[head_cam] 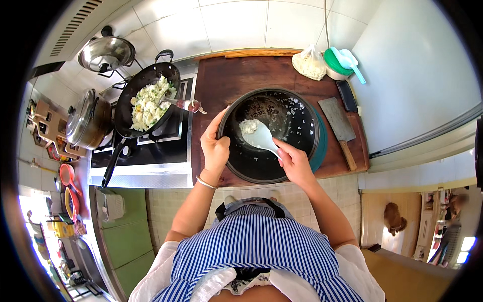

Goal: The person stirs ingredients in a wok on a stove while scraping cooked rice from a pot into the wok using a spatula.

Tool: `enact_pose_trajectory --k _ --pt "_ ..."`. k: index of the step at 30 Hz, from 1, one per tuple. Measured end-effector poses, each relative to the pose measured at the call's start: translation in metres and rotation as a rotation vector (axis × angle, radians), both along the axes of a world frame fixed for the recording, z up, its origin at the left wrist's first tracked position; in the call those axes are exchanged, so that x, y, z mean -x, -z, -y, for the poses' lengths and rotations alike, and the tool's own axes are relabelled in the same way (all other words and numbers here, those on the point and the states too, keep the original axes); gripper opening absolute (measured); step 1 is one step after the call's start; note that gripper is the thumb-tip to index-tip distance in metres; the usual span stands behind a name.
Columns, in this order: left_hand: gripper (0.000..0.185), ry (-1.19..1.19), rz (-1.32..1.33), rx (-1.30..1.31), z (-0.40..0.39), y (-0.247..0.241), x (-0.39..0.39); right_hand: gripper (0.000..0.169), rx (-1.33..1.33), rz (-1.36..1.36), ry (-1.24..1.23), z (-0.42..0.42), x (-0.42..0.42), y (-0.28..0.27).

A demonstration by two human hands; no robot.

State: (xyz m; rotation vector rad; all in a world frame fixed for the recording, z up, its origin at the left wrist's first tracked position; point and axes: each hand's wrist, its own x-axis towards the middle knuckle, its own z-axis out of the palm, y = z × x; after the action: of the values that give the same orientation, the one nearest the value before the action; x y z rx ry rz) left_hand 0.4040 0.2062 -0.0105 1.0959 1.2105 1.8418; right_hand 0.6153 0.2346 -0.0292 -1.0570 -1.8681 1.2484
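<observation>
A dark round pot point(264, 104) stands in front of me on the wooden counter board point(226, 81), tilted slightly, with scattered rice grains stuck inside. My left hand point(216, 145) grips its left rim, thumb outside. In my right hand point(296, 160) is a pale rice paddle point(260, 136), held by its handle over the inside of the pot. A small clump of cooked rice point(249, 126) sits on the paddle's tip. Part of a teal round thing point(320, 147) shows beneath the pot's right side.
On the stove at left, a wok point(122, 109) holds fried rice point(147, 104) and a spatula point(185, 105). A lidded pot point(87, 120) stands beyond it. At right lie a cleaver point(337, 120), a dark phone-like object point(346, 96), a plastic bag of food point(309, 64) and a green-lidded container point(332, 60).
</observation>
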Motion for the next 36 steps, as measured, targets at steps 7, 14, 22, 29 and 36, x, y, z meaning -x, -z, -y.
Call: enact_pose_trajectory --k 7,14,22,29,36 --pt "0.066 -0.055 0.144 0.035 -0.010 0.010 0.003 0.029 -0.065 0.173 0.013 -0.011 -0.020 -0.033" --pt "0.067 -0.043 0.034 0.013 -0.009 0.001 -0.006 0.029 -0.524 0.846 -0.387 -0.043 -0.013 -0.051" --pt "0.069 0.095 -0.027 -0.025 -0.013 -0.007 -0.017 0.042 -0.651 0.919 -0.547 -0.063 0.005 -0.005" --pt "0.068 0.062 -0.004 -0.017 -0.014 -0.002 -0.016 0.029 -0.159 0.331 -0.262 -0.063 0.023 0.031" --pt "0.069 -0.016 0.052 0.004 -0.013 0.006 -0.005 0.029 -0.001 0.076 -0.156 -0.050 0.012 -0.006"
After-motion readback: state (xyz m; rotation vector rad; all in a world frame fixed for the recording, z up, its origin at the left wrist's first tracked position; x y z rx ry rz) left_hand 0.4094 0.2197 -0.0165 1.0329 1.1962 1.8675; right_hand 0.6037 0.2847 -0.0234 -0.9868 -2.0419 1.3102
